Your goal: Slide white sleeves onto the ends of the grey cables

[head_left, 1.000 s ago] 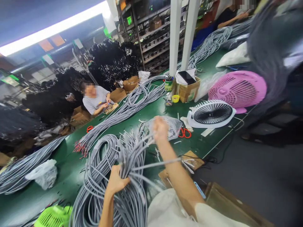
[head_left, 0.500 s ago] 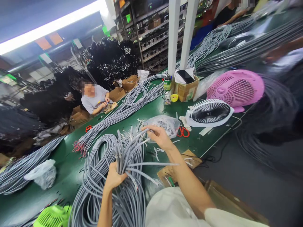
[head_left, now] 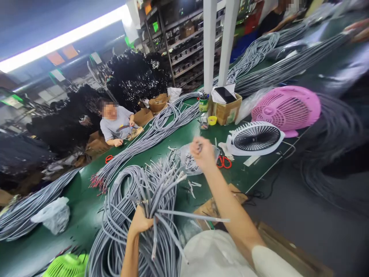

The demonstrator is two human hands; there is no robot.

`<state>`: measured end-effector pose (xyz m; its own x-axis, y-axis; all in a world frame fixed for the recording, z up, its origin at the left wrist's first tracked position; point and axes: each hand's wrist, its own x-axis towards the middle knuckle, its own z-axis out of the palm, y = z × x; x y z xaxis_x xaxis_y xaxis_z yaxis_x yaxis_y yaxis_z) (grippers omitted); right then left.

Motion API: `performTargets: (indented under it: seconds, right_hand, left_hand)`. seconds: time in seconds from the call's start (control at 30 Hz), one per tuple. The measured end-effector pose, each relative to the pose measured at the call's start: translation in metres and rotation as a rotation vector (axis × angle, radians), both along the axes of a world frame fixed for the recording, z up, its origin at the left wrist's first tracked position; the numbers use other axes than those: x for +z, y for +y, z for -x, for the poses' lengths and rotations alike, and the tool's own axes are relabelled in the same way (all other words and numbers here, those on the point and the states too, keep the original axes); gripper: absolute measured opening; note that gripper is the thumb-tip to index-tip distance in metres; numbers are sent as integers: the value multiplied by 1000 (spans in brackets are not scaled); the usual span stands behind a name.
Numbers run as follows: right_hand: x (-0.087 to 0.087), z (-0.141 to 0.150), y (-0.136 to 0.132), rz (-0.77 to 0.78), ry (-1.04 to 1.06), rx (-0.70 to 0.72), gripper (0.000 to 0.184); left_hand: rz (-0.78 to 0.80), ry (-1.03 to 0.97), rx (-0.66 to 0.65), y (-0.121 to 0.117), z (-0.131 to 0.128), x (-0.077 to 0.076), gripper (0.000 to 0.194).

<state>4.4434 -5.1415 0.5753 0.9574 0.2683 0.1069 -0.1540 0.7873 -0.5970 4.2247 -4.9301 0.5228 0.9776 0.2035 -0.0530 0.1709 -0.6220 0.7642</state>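
From my remote view, the left hand [head_left: 140, 221] is wrapped firmly around a bunch of grey cables [head_left: 157, 194], just short of their ends, above the coils [head_left: 111, 234] on the green table [head_left: 82, 200]. The right hand [head_left: 205, 154] is well apart from that grip, ahead and to its right, over the clear bag [head_left: 188, 163]; its fingers are curled, but blur keeps me from telling whether they pinch anything. The left is nearer the bunch, whose long axis slants forward and rightward, most tips fanning bagward, one cable jutting right toward the right forearm.
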Motion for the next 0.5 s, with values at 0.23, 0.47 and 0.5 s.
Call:
performTargets:
  seconds: [0.23, 0.47, 0.5]
  right_hand:
    - [-17, 33, 40, 148, -306, 740, 45]
    - [5, 49, 50, 295, -304, 180, 50]
    - [10, 45, 47, 298, -250, 68, 52]
  left_hand:
    - [2, -24, 3, -2, -10, 1, 19]
    - [66, -38, -38, -14, -20, 9, 19]
    - [64, -47, -13, -13, -18, 7, 19]
